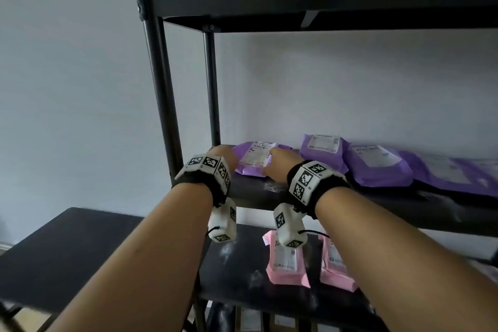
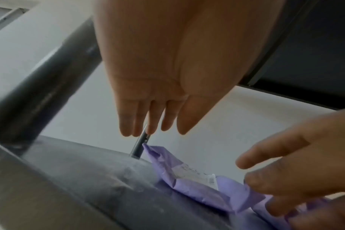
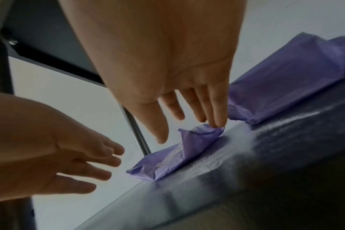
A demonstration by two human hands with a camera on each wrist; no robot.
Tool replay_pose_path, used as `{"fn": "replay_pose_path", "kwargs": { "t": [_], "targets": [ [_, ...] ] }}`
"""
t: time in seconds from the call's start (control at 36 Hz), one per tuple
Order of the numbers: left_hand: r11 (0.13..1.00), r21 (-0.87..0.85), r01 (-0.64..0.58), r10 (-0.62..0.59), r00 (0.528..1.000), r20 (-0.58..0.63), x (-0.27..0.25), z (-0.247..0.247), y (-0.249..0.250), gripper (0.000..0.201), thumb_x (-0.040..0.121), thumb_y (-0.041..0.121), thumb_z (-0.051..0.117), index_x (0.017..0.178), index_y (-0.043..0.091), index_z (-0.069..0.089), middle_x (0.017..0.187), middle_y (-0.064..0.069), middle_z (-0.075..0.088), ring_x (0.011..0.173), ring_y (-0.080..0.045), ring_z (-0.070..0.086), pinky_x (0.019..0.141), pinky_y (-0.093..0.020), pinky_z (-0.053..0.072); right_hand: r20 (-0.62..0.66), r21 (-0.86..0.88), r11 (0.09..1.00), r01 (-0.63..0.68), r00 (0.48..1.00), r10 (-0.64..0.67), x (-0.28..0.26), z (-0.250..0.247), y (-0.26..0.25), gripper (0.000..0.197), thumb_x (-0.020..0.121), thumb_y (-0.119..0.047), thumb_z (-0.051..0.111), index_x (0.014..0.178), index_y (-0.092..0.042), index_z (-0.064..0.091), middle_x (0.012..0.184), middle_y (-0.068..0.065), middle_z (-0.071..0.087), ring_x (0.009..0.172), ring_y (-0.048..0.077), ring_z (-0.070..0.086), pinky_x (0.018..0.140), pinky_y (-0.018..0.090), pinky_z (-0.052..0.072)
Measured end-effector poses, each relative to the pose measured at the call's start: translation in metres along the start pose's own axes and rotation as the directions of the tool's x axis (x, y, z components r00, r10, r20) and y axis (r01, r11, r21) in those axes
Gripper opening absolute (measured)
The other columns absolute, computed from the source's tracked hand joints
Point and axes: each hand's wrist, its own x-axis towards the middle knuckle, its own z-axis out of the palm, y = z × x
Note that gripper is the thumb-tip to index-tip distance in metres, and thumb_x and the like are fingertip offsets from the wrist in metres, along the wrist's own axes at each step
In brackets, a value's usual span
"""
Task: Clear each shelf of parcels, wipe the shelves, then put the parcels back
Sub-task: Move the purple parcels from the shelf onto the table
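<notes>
Hands are held out over the middle shelf [image 1: 258,193] of a black rack [image 1: 159,83]. The left hand [image 1: 225,155] is seen at the left end of the shelf, with its fingers [image 2: 140,121] straight and close together. Nothing is held in it, and it is lifted a little above the shelf, just left of a purple parcel [image 1: 254,158]. The right hand [image 1: 280,163] is placed at the right side of that same parcel. Its fingers [image 3: 217,109] are stretched out and loose, and the tips of two of them are touching a crumpled corner of the parcel's purple bag [image 3: 199,137]. No part of the bag is pinched or wrapped by them.

The purple parcel is laid flat near the left end of the shelf, close to the back post [image 1: 213,89], with a white label [image 1: 258,152] on top. More purple parcels are lined up to its right on the same shelf: a second one [image 1: 324,149], a third one [image 1: 377,166], and a flat one [image 1: 455,172] at the far right. White dust marks can be seen on the dark shelf near the front edge.

On the shelf below [image 1: 242,272], two pink parcels [image 1: 287,267] are stood side by side. A dark table [image 1: 67,250] is set to the left of the rack. A plain pale wall [image 1: 80,62] is seen behind it all.
</notes>
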Motion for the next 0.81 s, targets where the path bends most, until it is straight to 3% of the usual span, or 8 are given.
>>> {"fn": "replay_pose_path", "kwargs": {
  "t": [0.22,0.33,0.39,0.5,0.56,0.67,0.75,0.81],
  "targets": [
    [0.998,0.054,-0.01,0.006,0.998,0.069,0.024,0.014,-0.007,0.033,0.098,0.013,0.042,0.124,-0.002,0.056,0.128,-0.017,0.057,0.118,-0.03,0.054,0.095,-0.032,0.043,0.027,-0.013,0.997,-0.079,0.996,0.079,0.02,0.011,-0.004,0.034,0.095,-0.026,0.051,0.119,-0.004,0.06,0.118,0.015,0.062,0.11,0.031,0.058,0.08,0.032,0.042],
    [0.993,0.099,0.071,-0.077,0.995,0.063,0.035,0.012,-0.011,0.037,0.097,0.02,0.045,0.127,-0.001,0.051,0.127,-0.015,0.056,0.116,-0.028,0.054,0.094,-0.033,0.045,-0.026,-0.012,0.992,-0.125,0.992,0.124,0.028,0.016,-0.01,0.026,0.097,-0.023,0.049,0.114,-0.008,0.061,0.11,0.008,0.066,0.098,0.024,0.063,0.074,0.028,0.047],
    [0.995,0.096,0.037,-0.043,0.997,0.063,0.042,0.013,-0.016,0.036,0.097,0.019,0.045,0.126,0.0,0.053,0.126,-0.015,0.057,0.116,-0.028,0.056,0.092,-0.032,0.045,-0.07,0.007,0.986,-0.165,0.984,0.165,0.03,0.016,-0.013,0.022,0.097,-0.019,0.049,0.111,-0.007,0.061,0.107,0.007,0.067,0.094,0.023,0.064,0.071,0.027,0.046],
    [0.998,0.066,-0.023,0.019,0.998,0.065,0.055,0.018,-0.027,0.033,0.097,0.018,0.043,0.12,0.0,0.059,0.119,-0.015,0.061,0.111,-0.029,0.059,0.082,-0.032,0.047,-0.114,0.084,0.967,-0.242,0.961,0.25,0.027,0.016,-0.016,0.02,0.096,-0.011,0.048,0.11,-0.007,0.062,0.109,0.009,0.066,0.098,0.024,0.064,0.082,0.03,0.052],
    [0.999,0.033,0.001,-0.003,0.998,0.068,0.058,0.019,-0.03,0.032,0.096,0.02,0.045,0.116,0.0,0.06,0.115,-0.014,0.063,0.107,-0.028,0.06,0.074,-0.031,0.046,-0.164,0.119,0.963,-0.243,0.951,0.26,0.019,0.015,-0.018,0.024,0.095,-0.007,0.046,0.116,-0.008,0.057,0.111,0.009,0.064,0.102,0.026,0.063,0.086,0.033,0.052],
    [0.994,-0.092,-0.062,0.063,0.998,0.018,0.059,0.023,-0.034,0.027,0.091,0.016,0.055,0.112,0.002,0.064,0.11,-0.016,0.064,0.108,-0.032,0.06,0.081,-0.035,0.048,-0.273,0.18,0.957,-0.226,0.923,0.27,0.002,0.015,-0.021,0.029,0.091,-0.002,0.047,0.118,-0.01,0.049,0.105,0.009,0.063,0.098,0.027,0.062,0.082,0.036,0.052],
    [0.983,-0.175,-0.051,0.058,0.998,0.033,0.052,0.022,-0.036,0.018,0.088,0.012,0.056,0.101,0.005,0.066,0.091,-0.011,0.062,0.091,-0.028,0.061,0.066,-0.03,0.044,-0.345,0.201,0.951,-0.236,0.892,0.294,-0.009,0.017,-0.024,0.031,0.09,-0.001,0.047,0.12,-0.009,0.05,0.109,0.01,0.063,0.103,0.029,0.061,0.081,0.032,0.048],
    [0.967,-0.242,-0.082,0.089,0.996,0.017,0.043,0.022,-0.037,0.022,0.086,0.011,0.052,0.103,0.006,0.066,0.097,-0.013,0.066,0.092,-0.031,0.061,0.07,-0.03,0.046,-0.376,0.204,0.949,-0.241,0.876,0.303,-0.019,0.018,-0.026,0.033,0.088,0.0,0.047,0.12,-0.008,0.052,0.113,0.011,0.064,0.106,0.029,0.061,0.08,0.031,0.046]
  ]
}}
